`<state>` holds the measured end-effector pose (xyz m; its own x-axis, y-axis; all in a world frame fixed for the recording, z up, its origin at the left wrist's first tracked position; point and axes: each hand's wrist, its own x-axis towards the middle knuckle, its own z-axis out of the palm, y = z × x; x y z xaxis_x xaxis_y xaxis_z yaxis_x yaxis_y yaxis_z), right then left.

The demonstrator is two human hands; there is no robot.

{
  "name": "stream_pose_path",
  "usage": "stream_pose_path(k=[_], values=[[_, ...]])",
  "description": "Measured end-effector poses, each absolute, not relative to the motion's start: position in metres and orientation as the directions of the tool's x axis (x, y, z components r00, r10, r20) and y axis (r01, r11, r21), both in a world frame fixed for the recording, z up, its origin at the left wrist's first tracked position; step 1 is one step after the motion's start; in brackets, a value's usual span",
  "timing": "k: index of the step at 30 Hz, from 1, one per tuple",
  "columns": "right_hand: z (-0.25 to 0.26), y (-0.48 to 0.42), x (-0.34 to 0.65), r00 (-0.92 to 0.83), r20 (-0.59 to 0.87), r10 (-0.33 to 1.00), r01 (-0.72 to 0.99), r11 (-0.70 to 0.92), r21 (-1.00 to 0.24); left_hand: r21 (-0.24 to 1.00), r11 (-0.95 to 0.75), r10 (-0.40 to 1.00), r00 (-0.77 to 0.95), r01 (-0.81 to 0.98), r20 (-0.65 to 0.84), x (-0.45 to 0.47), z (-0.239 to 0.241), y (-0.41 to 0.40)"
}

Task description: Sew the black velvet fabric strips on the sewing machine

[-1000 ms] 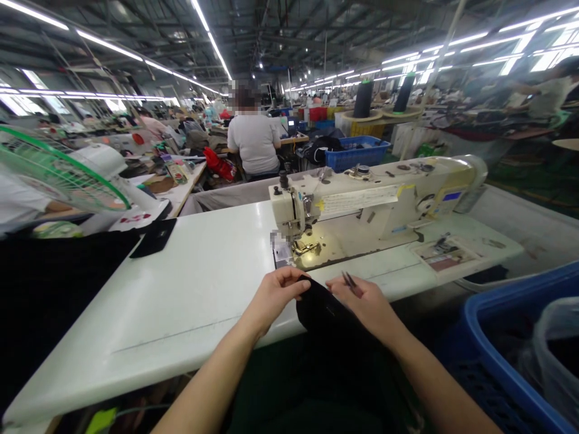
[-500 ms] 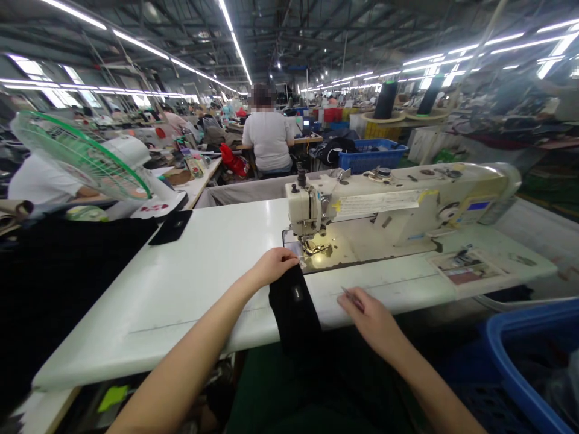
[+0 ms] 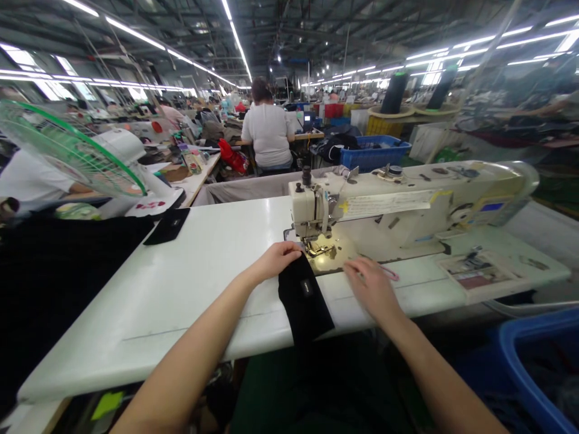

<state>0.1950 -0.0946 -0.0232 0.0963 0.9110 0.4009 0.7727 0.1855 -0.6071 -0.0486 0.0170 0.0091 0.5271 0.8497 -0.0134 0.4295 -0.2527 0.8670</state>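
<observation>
Head view: the left hand (image 3: 275, 261) is closed in a pinch on the far end of a black fabric strip (image 3: 311, 314) bearing a small label (image 3: 307, 288), just before the sewing machine (image 3: 312, 211). The strip reaches the front edge of the counter (image 3: 212, 271). The right hand (image 3: 371, 286), fingers loosely curled, is beside a pink-handled tool (image 3: 391, 275); whether it grips this cannot be told.
</observation>
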Motion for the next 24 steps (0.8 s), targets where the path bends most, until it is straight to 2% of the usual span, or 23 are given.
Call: stream_pose_path(k=[2,4,7,11,14,18,21,24], values=[[-0.021,-0.104,0.172,0.069,0.226,0.972,0.606,0.140,-0.783,0.887,-0.231,0.847,0.532,0.399,-0.018,-0.049,0.010,0.019],[-0.020,-0.113,0.155,0.027,0.096,0.995,0.502,0.070,-0.862,0.893,-0.238,0.846,0.534,0.382,-0.004,-0.050,0.011,0.023],[-0.019,-0.125,0.144,0.019,0.016,1.000,0.444,0.006,-0.896,0.823,-0.324,0.857,0.514,0.467,0.046,-0.047,0.008,0.029],[-0.018,-0.140,0.141,0.004,0.001,1.000,0.475,-0.001,-0.880,0.699,-0.401,0.880,0.460,0.592,0.115,-0.038,-0.004,0.032],[-0.017,-0.151,0.142,-0.077,0.040,0.996,0.509,0.073,-0.858,0.618,-0.452,0.880,0.436,0.643,0.190,-0.030,-0.010,0.028],[-0.022,-0.159,0.149,-0.205,0.226,0.952,0.482,0.299,-0.824,0.487,-0.514,0.858,0.430,0.706,0.282,-0.024,-0.011,0.017],[-0.027,-0.159,0.153,-0.317,0.389,0.865,0.509,0.502,-0.700,0.323,-0.605,0.794,0.523,0.727,0.310,-0.025,-0.012,0.011],[-0.030,-0.157,0.156,-0.363,0.473,0.803,0.593,0.590,-0.547,0.289,-0.681,0.731,0.603,0.673,0.320,-0.031,-0.018,0.008]])
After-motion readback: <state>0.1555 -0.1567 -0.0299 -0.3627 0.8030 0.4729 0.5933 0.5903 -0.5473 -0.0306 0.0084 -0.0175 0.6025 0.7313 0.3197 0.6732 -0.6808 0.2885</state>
